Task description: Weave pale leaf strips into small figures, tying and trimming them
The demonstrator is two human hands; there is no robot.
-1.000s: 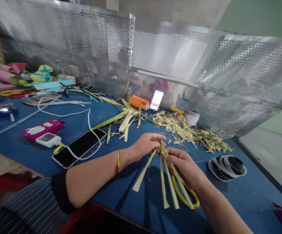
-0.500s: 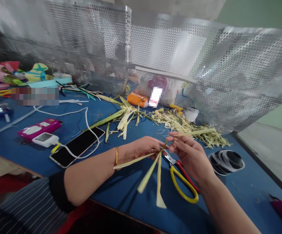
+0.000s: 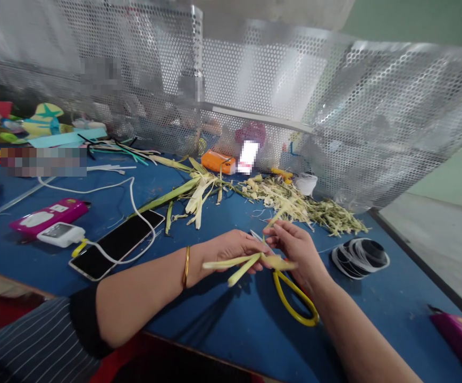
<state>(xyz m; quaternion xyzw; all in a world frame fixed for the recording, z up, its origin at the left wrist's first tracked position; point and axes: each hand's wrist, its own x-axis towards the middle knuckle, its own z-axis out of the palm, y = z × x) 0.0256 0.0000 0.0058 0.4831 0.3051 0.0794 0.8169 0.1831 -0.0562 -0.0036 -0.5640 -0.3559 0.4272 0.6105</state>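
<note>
My left hand [image 3: 236, 249] is closed around the joined middle of several pale green-yellow corn husk strips [image 3: 243, 270], whose loose ends fan out toward me. Fingers bent, my right hand [image 3: 294, 244] pinches an upper strip just to the right of that join. One husk end lies sideways in front of the right hand's palm. Under the hands, scissors with yellow and red handles [image 3: 294, 306] rest on the blue table [image 3: 223, 335]; the right hand and wrist cover part of them.
Husk leaves [image 3: 199, 197] and a heap of shredded husk [image 3: 290, 202] lie beyond my hands. To the right are a spool of clear line [image 3: 360, 259] and a magenta box [image 3: 460, 340]. A phone [image 3: 115, 244], white cable and magenta device [image 3: 49, 215] sit left. Perforated metal panels [image 3: 254, 69] stand behind.
The husk strips have turned in my hands: one hanging end has swung up to the right, and the strip at the right hand points more upward. The view has shifted slightly right.
</note>
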